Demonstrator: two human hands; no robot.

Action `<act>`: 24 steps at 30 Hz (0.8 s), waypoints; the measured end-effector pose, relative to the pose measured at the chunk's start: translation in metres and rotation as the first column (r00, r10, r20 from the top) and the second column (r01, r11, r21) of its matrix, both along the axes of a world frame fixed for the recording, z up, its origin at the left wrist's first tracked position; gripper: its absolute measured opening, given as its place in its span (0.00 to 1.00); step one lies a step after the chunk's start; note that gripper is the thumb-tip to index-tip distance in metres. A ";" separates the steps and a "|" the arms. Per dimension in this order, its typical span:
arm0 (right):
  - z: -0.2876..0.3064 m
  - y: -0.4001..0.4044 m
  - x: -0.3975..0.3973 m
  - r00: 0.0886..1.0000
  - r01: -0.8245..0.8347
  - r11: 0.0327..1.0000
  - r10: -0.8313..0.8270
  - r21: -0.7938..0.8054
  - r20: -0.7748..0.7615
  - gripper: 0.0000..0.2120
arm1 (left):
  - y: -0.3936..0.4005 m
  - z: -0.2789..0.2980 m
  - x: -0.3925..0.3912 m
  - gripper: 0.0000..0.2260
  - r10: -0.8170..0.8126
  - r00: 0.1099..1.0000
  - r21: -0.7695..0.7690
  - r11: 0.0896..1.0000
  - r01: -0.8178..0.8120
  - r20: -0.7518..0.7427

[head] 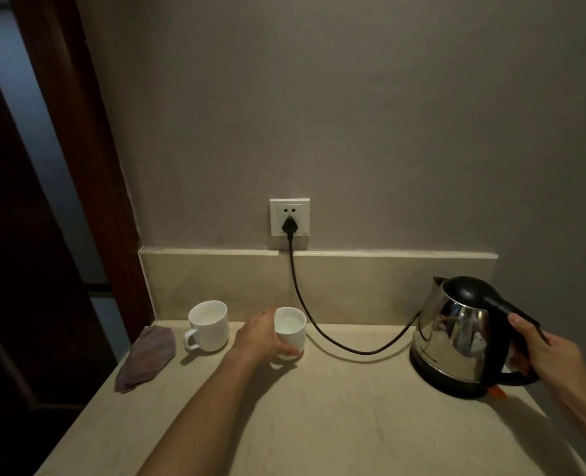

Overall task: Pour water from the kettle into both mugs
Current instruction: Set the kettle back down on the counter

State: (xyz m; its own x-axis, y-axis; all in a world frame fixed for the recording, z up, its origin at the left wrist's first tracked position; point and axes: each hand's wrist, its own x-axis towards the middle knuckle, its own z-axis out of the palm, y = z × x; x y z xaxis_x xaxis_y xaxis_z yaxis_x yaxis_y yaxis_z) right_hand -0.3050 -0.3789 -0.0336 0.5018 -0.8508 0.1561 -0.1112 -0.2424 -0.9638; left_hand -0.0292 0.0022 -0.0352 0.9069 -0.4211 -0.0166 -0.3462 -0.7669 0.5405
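A steel kettle (456,334) with a black lid and handle stands upright on its base at the right of the counter. My right hand (549,352) is wrapped around its black handle. Two white mugs stand near the back wall. The right mug (293,324) holds water, and my left hand (267,338) grips its left side. The left mug (209,326) stands free with its handle turned to the left, and water shows inside it too.
A black cord (319,324) runs from the wall socket (289,217) across the beige counter (319,424) to the kettle base. A folded grey cloth (147,355) lies at the counter's left edge. A dark wooden door frame stands to the left.
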 end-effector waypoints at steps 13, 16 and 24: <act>-0.006 -0.010 -0.010 0.998 0.060 0.993 -0.057 0.099 -0.031 0.38 | -0.007 0.002 0.010 0.53 -0.046 0.992 0.146 0.989 0.029 0.117; 0.005 0.009 -0.012 0.996 0.084 0.992 -0.082 0.092 -0.025 0.33 | 0.013 0.015 0.013 0.53 -0.105 0.973 0.211 0.976 0.061 0.206; 0.009 0.014 -0.011 0.998 0.044 0.992 -0.039 0.121 -0.043 0.33 | 0.110 0.039 0.044 0.52 0.102 0.962 0.193 0.969 -0.154 0.253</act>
